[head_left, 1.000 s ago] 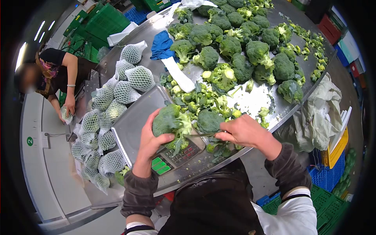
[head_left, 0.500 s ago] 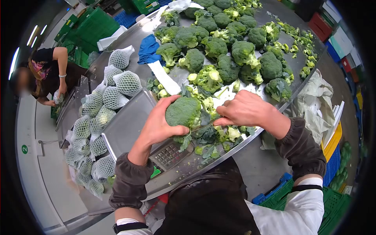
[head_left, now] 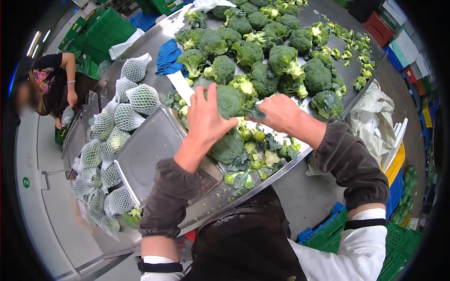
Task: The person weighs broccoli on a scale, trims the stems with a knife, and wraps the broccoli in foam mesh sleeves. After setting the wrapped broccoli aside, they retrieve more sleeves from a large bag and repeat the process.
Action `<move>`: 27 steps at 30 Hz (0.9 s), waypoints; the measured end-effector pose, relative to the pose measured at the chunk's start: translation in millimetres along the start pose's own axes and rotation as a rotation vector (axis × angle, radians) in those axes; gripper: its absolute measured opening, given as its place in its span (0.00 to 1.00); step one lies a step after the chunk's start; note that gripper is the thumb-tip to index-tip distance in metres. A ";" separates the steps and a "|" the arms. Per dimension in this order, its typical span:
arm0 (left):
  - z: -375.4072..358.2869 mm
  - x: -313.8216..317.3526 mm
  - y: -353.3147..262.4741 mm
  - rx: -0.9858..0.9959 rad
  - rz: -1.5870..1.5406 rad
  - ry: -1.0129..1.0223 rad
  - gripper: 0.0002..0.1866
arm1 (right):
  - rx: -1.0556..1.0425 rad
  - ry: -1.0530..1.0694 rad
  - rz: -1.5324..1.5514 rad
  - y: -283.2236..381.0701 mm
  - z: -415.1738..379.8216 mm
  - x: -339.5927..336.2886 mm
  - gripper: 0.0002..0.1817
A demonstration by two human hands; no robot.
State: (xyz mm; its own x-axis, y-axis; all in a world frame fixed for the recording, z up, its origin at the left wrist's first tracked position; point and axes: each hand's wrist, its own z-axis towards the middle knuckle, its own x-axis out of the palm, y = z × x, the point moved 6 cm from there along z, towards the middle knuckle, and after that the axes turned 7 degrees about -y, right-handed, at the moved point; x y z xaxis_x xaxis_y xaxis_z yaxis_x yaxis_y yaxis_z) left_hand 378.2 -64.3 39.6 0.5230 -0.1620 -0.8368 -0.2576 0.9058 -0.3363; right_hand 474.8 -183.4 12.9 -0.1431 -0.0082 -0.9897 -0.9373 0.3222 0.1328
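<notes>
My left hand (head_left: 205,114) is wrapped round the side of a green broccoli head (head_left: 228,101), its thumb below the head. My right hand (head_left: 280,112) is closed at the stem side, on a small knife that is mostly hidden, with a dark leaf (head_left: 254,112) against its fingers. Just below my left hand, a second broccoli head (head_left: 227,147) lies beside cut stems and leaves (head_left: 257,161). Many more broccoli heads (head_left: 282,60) are heaped on the metal table beyond both hands.
Left of my hands is a metal scale tray (head_left: 149,152), then a pile of net-wrapped heads (head_left: 129,117). A blue cloth (head_left: 168,57) lies behind. A person (head_left: 58,86) stands at far left. Green crates (head_left: 393,248) and a white sack (head_left: 372,117) are on the right.
Both hands have moved up and away from the table's near edge, with the broccoli head in my left hand. The lower broccoli head now shows more. The view has shifted slightly.
</notes>
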 end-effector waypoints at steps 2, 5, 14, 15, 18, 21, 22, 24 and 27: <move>4.2 6.1 3.3 -0.005 0.038 -0.012 0.44 | 0.005 -0.071 0.016 1.5 9.1 3.7 0.34; 9.3 15.8 27.5 -0.244 -0.008 0.105 0.44 | 0.043 -0.028 0.013 0.5 16.2 15.7 0.33; -3.8 32.9 76.8 -0.788 -1.249 0.240 0.24 | 0.077 -0.032 0.058 -54.1 -1.8 67.4 0.29; -7.4 29.0 83.6 -0.800 -1.304 0.196 0.24 | 0.130 -0.063 0.094 -59.8 -6.5 67.6 0.28; -24.0 13.8 96.8 -0.840 -1.393 0.085 0.26 | 0.212 -0.150 0.152 -63.6 -22.2 89.6 0.26; -47.7 -17.5 115.9 -0.749 -1.301 -0.057 0.29 | 0.242 -0.154 0.213 -55.5 -28.4 102.0 0.21; -55.6 -37.4 119.4 -0.685 -1.199 -0.095 0.30 | 0.266 -0.099 0.217 -54.9 -31.2 108.1 0.19; -87.1 -71.5 146.6 -0.664 -0.990 -0.080 0.38 | 0.275 -0.187 0.280 -54.0 -37.2 98.9 0.17; -103.3 -131.9 152.2 -0.524 -0.514 -0.118 0.48 | 0.355 -0.586 0.378 -59.1 -73.9 61.6 0.18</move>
State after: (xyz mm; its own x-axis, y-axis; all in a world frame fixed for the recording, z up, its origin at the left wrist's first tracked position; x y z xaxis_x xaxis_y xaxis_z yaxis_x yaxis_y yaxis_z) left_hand 186.0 54.4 54.2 0.7584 -0.4449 -0.4764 -0.2951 0.4174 -0.8595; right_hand 497.9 -272.9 -51.9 -0.1487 0.6320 -0.7606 -0.6867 0.4874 0.5393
